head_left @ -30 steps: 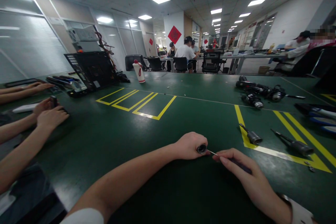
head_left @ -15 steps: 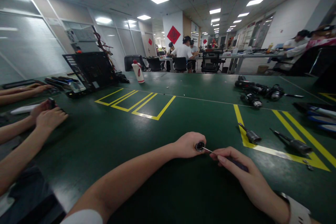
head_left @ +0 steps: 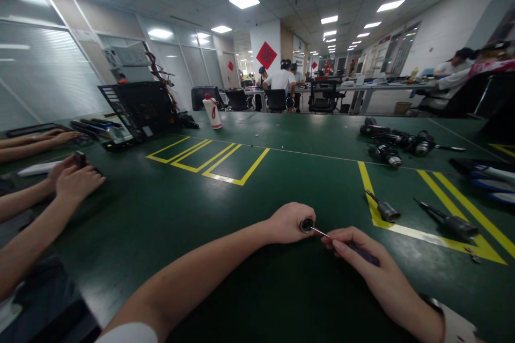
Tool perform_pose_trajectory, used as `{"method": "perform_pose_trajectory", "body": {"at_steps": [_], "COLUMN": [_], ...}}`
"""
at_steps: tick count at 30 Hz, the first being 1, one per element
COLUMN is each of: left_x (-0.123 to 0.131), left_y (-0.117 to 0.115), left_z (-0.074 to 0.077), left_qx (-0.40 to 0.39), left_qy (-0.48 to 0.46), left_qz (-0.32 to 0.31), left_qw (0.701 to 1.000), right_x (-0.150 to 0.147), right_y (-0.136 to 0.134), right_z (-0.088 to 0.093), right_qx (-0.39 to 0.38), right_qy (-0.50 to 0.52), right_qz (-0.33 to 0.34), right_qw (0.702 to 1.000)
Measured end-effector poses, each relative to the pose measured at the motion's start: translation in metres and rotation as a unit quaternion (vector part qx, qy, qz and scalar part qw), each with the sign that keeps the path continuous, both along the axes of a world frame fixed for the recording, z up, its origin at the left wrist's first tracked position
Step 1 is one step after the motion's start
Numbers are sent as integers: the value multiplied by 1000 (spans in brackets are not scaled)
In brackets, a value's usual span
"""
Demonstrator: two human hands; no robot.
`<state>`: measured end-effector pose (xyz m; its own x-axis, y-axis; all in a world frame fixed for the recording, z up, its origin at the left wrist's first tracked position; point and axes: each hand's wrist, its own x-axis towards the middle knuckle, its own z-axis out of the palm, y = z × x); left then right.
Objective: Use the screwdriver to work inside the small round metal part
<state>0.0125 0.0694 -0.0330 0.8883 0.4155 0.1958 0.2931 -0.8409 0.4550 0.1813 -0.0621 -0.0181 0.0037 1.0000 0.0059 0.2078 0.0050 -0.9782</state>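
Leftmost, a co-worker's hands [head_left: 78, 182] lay on the green surface [head_left: 181, 214], closed about something dark and too small to make out. Near the middle, the person's left hand [head_left: 287, 222] was curled into a fist around a small black cylinder [head_left: 307, 224], held just above the surface with its round, shiny-rimmed end facing right. The thin steel shaft of a screwdriver [head_left: 362, 253] met that end. Its dark handle was pinched in the fingers of the right hand [head_left: 372, 270], which lay low on the surface.

To my eye, the work would go best with the shaft kept in line with the cylinder's axis. The fist should be firm enough to stop any rolling, and the pressure light on so fine a tip.

The surface looked matte and was marked with glossy yellow tape [head_left: 372, 198]. Farther right lay a stubby stemmed piece [head_left: 387, 210] and a longer one [head_left: 450, 221], both dark; whether they were metal or plastic, I could not tell.
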Motion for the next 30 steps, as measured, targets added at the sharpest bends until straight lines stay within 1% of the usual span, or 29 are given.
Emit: {"method": "perform_pose_trajectory", "body": {"at_steps": [2,5,8,11,15,19,23,26,30], "left_x": [-1,-1,0,1,1,1,0,0,0], "left_y": [0,-1,-2,-1,0,0,0,0,0], "left_z": [0,2,4,3,1,1,0,-1,0], "left_qx": [9,-3,-27,-40,-51,-40,-13,13,-3], "left_qy": [-5,-12,-5,-10,-22,-21,-7,-9,-14], "left_qz": [0,0,13,32,41,33,13,-6,14], "left_qw": [1000,1000,1000,999,998,998,1000,1000,1000], "right_x": [0,0,1,1,1,3,2,1,3], "right_y": [0,2,3,4,4,2,0,0,2], "right_z": [0,-1,-1,-2,-4,-6,-3,-2,-7], "right_qx": [7,-21,-54,-64,-54,-15,25,15,-18], "right_qy": [-7,51,117,139,119,38,-37,-35,23], "right_qz": [6,5,-10,-20,-18,6,25,32,16], "right_qw": [1000,998,992,988,991,999,999,999,999]}}
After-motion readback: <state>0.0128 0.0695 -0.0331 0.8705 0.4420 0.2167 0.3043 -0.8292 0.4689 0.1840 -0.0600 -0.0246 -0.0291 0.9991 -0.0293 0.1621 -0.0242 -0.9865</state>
